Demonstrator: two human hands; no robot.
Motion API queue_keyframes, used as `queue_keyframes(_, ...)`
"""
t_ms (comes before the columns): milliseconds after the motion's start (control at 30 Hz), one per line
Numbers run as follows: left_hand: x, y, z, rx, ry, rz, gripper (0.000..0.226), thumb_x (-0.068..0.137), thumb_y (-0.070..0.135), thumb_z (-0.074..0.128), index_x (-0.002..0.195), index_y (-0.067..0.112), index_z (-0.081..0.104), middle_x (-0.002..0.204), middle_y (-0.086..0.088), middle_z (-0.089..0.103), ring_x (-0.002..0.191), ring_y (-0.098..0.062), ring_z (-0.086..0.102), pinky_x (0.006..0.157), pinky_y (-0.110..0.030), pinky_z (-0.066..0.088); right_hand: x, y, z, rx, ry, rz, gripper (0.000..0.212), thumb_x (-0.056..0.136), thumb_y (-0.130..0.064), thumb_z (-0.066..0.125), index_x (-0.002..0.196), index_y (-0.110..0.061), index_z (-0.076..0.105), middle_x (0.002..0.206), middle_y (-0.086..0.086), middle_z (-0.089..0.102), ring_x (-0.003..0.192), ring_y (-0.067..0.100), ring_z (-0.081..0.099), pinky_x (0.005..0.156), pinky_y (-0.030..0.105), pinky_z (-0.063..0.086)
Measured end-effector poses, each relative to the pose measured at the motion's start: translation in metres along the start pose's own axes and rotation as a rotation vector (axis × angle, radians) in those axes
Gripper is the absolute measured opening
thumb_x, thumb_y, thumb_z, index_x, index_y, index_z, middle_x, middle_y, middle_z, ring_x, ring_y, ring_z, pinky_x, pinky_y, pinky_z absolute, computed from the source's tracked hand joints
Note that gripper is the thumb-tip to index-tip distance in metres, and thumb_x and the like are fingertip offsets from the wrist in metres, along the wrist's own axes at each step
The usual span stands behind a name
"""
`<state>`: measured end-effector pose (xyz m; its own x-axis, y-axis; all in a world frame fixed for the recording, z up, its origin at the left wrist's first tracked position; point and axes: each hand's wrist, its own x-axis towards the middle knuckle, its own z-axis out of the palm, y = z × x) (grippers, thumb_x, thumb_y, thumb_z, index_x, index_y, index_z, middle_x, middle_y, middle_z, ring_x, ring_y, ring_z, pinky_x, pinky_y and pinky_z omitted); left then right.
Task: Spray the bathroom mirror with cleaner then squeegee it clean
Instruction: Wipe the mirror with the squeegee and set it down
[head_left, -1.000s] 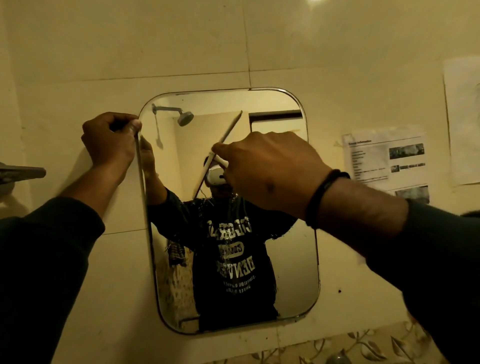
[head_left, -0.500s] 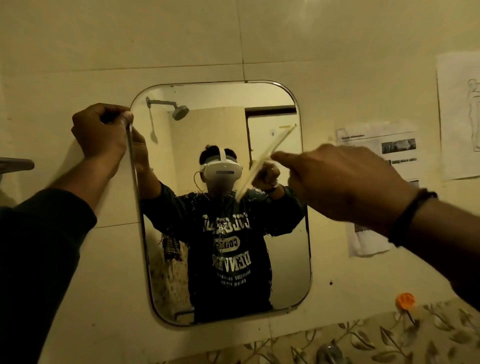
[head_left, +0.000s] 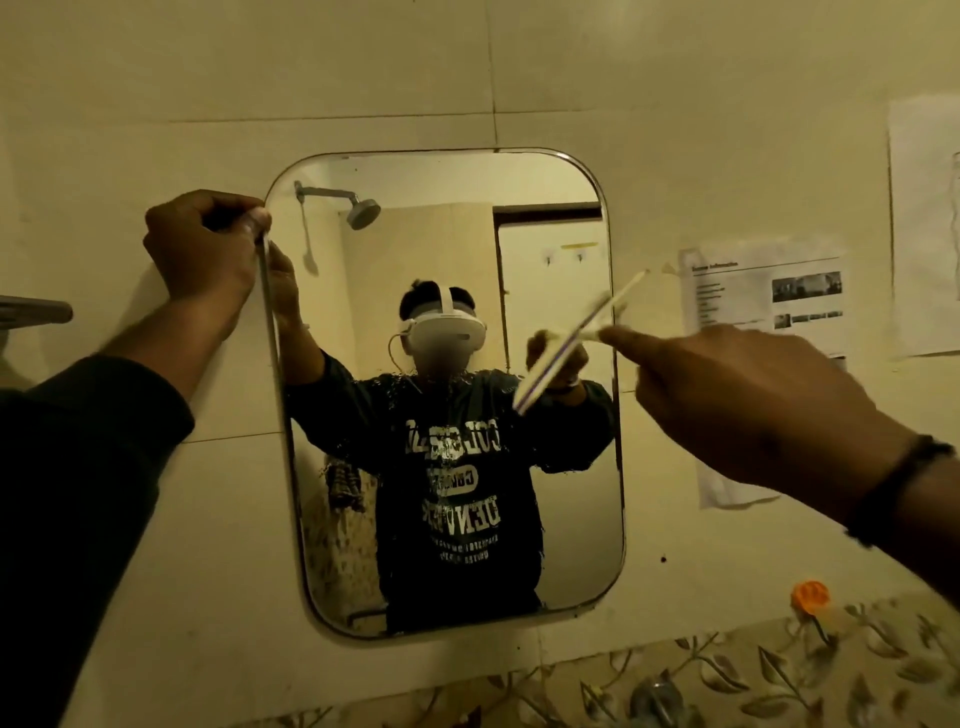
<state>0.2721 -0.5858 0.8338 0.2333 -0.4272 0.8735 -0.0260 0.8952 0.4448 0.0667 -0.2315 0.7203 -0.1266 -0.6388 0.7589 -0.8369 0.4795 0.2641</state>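
Viewing from the head camera, I log the tiled wall (head_left: 363, 67) first, then the mirror (head_left: 363, 519) fixed to it at centre, its lower glass still speckled with droplets while the upper part looks clearer. My left hand (head_left: 200, 249) is clenched on the mirror's upper left edge, steadying it. My right hand (head_left: 748, 400) grips the handle of the squeegee (head_left: 582, 345), whose blade sits tilted over the mirror's right edge at mid-height; motion blur keeps me from telling whether the rubber touches the glass. Printed sheets (head_left: 763, 301) hang on the wall to the right. I judge the step in hand to be a squeegee pass: it would go best with the blade laid flat against the glass, pulled in one even overlapping stroke through the wet lower band, the left hand holding firm. An orange cap (head_left: 810, 592) shows at lower right above the patterned tiles; whether it tops the cleaner's container, and what remains inside, I cannot tell.
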Motion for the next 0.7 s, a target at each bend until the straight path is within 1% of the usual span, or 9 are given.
queue_keyframes(67, -0.001, 0.001, 0.001, -0.002, 0.0, -0.006, 0.016, 0.089, 0.018, 0.074, 0.104, 0.015, 0.079, 0.095, 0.003, 0.073, 0.091, -0.011, 0.071, 0.087, -0.022, 0.058, -0.006, 0.013, 0.004, 0.005, -0.01, 0.044, 0.048, 0.097, -0.042, 0.021, 0.145, -0.046, 0.021, 0.059, -0.01, 0.046, 0.045, 0.007, 0.048, 0.037, 0.022, 0.041)
queue_keyframes(133, -0.001, 0.002, 0.002, -0.01, -0.001, -0.018, 0.016, 0.089, 0.018, 0.074, 0.104, 0.015, 0.079, 0.095, 0.003, 0.073, 0.089, -0.01, 0.071, 0.085, -0.021, 0.058, -0.003, 0.017, 0.002, 0.027, -0.041, 0.059, 0.047, 0.1, -0.04, 0.026, 0.146, -0.046, 0.024, 0.062, -0.01, 0.048, 0.047, 0.007, 0.05, 0.039, 0.023, 0.043)
queue_keyframes(200, -0.001, 0.002, 0.003, -0.016, -0.001, -0.026, 0.016, 0.089, 0.017, 0.074, 0.105, 0.016, 0.078, 0.095, 0.003, 0.073, 0.089, -0.01, 0.07, 0.084, -0.02, 0.058, 0.007, 0.011, -0.008, 0.016, -0.02, 0.019, 0.045, 0.1, -0.04, 0.025, 0.144, -0.041, 0.032, 0.062, -0.011, 0.045, 0.048, 0.008, 0.049, 0.039, 0.022, 0.039)
queue_keyframes(300, 0.002, -0.002, 0.004, -0.013, -0.007, -0.037, 0.017, 0.089, 0.019, 0.074, 0.106, 0.018, 0.078, 0.096, 0.004, 0.073, 0.084, -0.005, 0.069, 0.082, -0.019, 0.057, 0.026, -0.009, -0.024, 0.044, 0.042, -0.03, 0.063, 0.089, -0.051, 0.011, 0.139, -0.032, 0.043, 0.061, -0.01, 0.04, 0.048, 0.008, 0.044, 0.042, 0.021, 0.032)
queue_keyframes(400, 0.005, -0.008, 0.005, -0.014, -0.021, -0.06, 0.02, 0.089, 0.025, 0.073, 0.108, 0.02, 0.077, 0.097, 0.005, 0.074, 0.087, -0.007, 0.07, 0.085, -0.023, 0.058, 0.036, -0.025, -0.027, 0.008, 0.026, -0.047, 0.05, 0.097, -0.042, 0.021, 0.14, -0.028, 0.043, 0.061, -0.009, 0.033, 0.048, 0.007, 0.036, 0.043, 0.022, 0.022)
queue_keyframes(467, 0.007, -0.011, 0.005, 0.001, -0.018, -0.061, 0.023, 0.087, 0.029, 0.072, 0.108, 0.021, 0.077, 0.098, 0.003, 0.074, 0.091, -0.012, 0.072, 0.088, -0.027, 0.058, 0.03, -0.023, -0.022, 0.015, 0.023, -0.044, 0.058, 0.092, -0.044, 0.013, 0.139, -0.029, 0.043, 0.061, -0.009, 0.034, 0.047, 0.006, 0.036, 0.042, 0.021, 0.022)
queue_keyframes(533, 0.007, -0.012, 0.004, 0.001, -0.018, -0.057, 0.023, 0.087, 0.03, 0.072, 0.108, 0.022, 0.077, 0.095, 0.005, 0.074, 0.091, -0.011, 0.072, 0.087, -0.025, 0.058, 0.012, -0.015, -0.011, 0.034, -0.022, -0.029, 0.055, 0.092, -0.044, 0.012, 0.138, -0.033, 0.039, 0.06, -0.008, 0.04, 0.045, 0.006, 0.041, 0.039, 0.019, 0.024)
queue_keyframes(600, 0.007, -0.011, 0.005, -0.007, -0.022, -0.058, 0.023, 0.087, 0.029, 0.072, 0.108, 0.022, 0.077, 0.096, 0.006, 0.074, 0.092, -0.011, 0.072, 0.086, -0.025, 0.058, -0.01, -0.001, 0.004, 0.03, -0.06, 0.013, 0.042, 0.1, -0.04, 0.024, 0.142, -0.042, 0.028, 0.06, -0.009, 0.044, 0.046, 0.006, 0.046, 0.038, 0.02, 0.03)
queue_keyframes(700, 0.006, -0.011, 0.005, -0.016, -0.027, -0.063, 0.022, 0.088, 0.029, 0.072, 0.108, 0.022, 0.077, 0.099, 0.004, 0.075, 0.093, -0.011, 0.072, 0.087, -0.026, 0.059, -0.033, 0.023, 0.018, 0.046, -0.112, 0.102, 0.048, 0.1, -0.04, 0.026, 0.148, -0.046, 0.017, 0.066, -0.011, 0.047, 0.053, 0.006, 0.049, 0.041, 0.024, 0.04)
